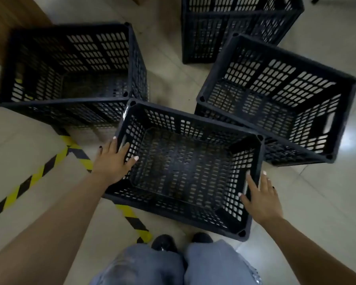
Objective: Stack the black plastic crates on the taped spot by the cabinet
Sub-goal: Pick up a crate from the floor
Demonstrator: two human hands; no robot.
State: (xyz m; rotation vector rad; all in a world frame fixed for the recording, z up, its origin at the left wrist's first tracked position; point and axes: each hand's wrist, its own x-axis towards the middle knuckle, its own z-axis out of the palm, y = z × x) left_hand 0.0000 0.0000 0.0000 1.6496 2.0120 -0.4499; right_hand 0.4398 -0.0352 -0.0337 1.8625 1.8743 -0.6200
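Crate [185, 169] nearest, nothing inside; left hand [113, 161] and right hand [259, 198] gripping opposite end walls.

Crates [275, 95] crowding; floor [308, 202] open rightward

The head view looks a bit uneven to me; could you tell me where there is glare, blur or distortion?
Head view: glare on the glossy floor tiles at right; the crate by the tape looks softly blurred at its left edge; wide-angle bending bows the straight crate rims outward; the nearest crate, between the left hand and right hand, is sharper.
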